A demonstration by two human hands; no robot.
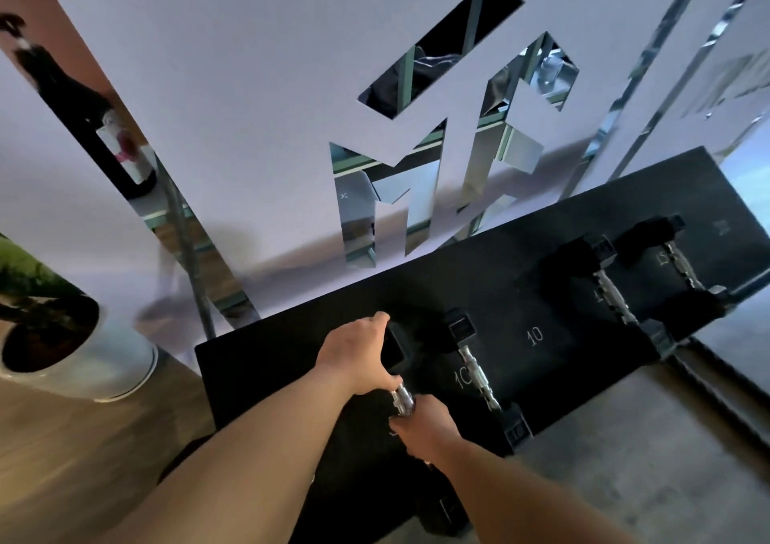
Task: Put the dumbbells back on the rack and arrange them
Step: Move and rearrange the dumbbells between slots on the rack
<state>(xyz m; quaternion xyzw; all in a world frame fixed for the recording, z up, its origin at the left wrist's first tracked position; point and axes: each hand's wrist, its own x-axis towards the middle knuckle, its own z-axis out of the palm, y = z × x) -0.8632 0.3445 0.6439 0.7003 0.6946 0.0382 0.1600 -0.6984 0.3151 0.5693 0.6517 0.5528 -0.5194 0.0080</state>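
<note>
Against a pale wall sits the black rack (291,360) — we grip a dumbbell (402,381) at its left end: left hand (358,356) cupped over the far head, right hand (425,427) closed around the metal handle.

We cannot see most of the handle of the dumbbell (402,393) on the rack (291,356): our right hand (425,429) wraps its near part, and our left hand (354,356) covers part of its far head. Its near head is hidden under our right forearm. The painted number by the next dumbbell (479,377) is half covered by its handle. The rack's right end is cut off by the picture's edge. The mirror reflections and the planter (79,356) at left are blurred.
</note>
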